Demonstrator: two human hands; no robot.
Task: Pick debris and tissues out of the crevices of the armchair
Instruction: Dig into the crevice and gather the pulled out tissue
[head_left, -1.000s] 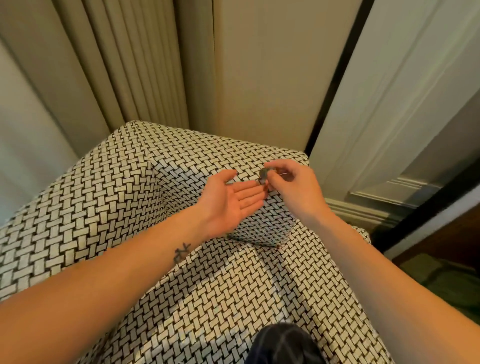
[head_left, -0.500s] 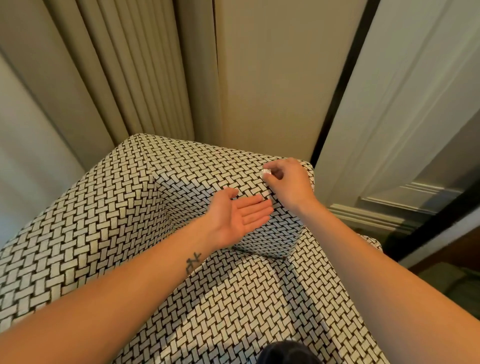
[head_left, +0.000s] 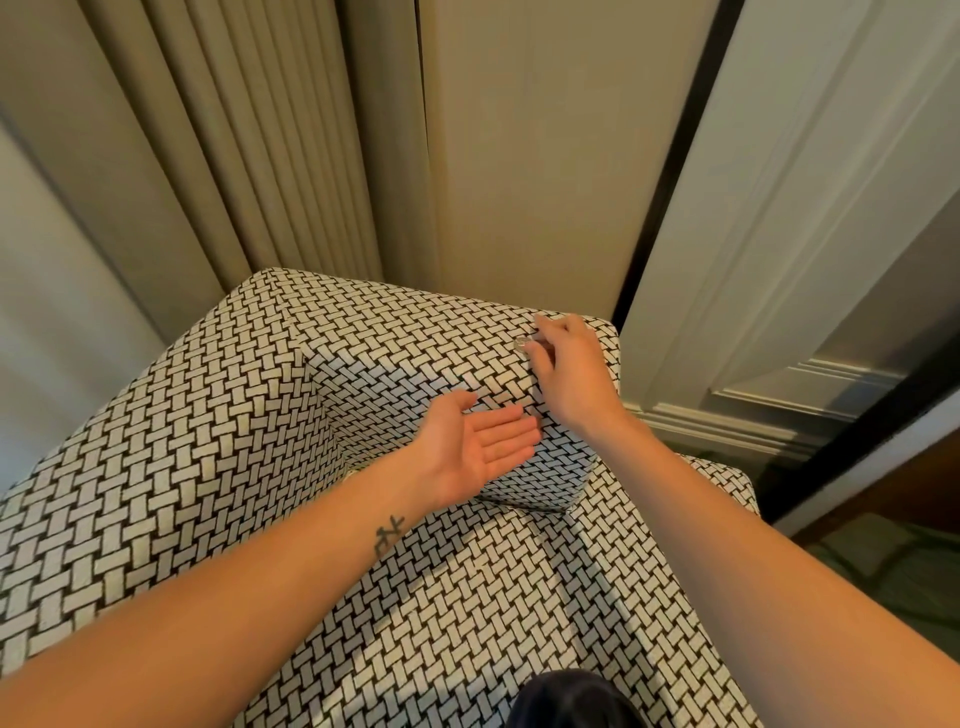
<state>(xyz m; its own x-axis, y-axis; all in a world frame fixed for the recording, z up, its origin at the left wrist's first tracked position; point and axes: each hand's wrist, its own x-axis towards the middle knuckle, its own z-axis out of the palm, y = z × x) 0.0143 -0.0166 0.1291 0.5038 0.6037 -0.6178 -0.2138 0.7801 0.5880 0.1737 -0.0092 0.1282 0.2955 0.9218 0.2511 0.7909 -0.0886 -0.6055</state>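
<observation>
Armchair (head_left: 208, 467) in black-and-white basket-weave fabric across the whole lower half of the head view, seat at bottom centre, thick upholstered blocks rising on the left and at the back right. To the right, a white panelled door (head_left: 779, 208) with a dark edge strip, close beside the chair's rear right corner. Behind the chair, pleated beige curtain (head_left: 249, 156) on the left and a plain beige wall panel (head_left: 519, 156) in the middle. Greenish floor (head_left: 883, 571) in the bottom right corner. At the bottom edge, a dark rounded shape (head_left: 571, 699), too cropped to identify.

Two bare forearms reaching in from below, over the seat. Left hand (head_left: 478, 447) palm up, fingers straight and together, thumb out, holding nothing, just in front of the inner face of the right-hand block. Right hand (head_left: 571, 374) above and beyond the left, back towards the camera, over the top edge of the same block near its rear corner, with thumb and forefinger curled in and pinching a bit of debris (head_left: 521, 343). Small dark tattoo (head_left: 389, 532) on the left wrist. Debris small and pale, at the fingertips, right at the fabric surface on top of the block; impossible to tell whether touching the weave or just clear of it.
</observation>
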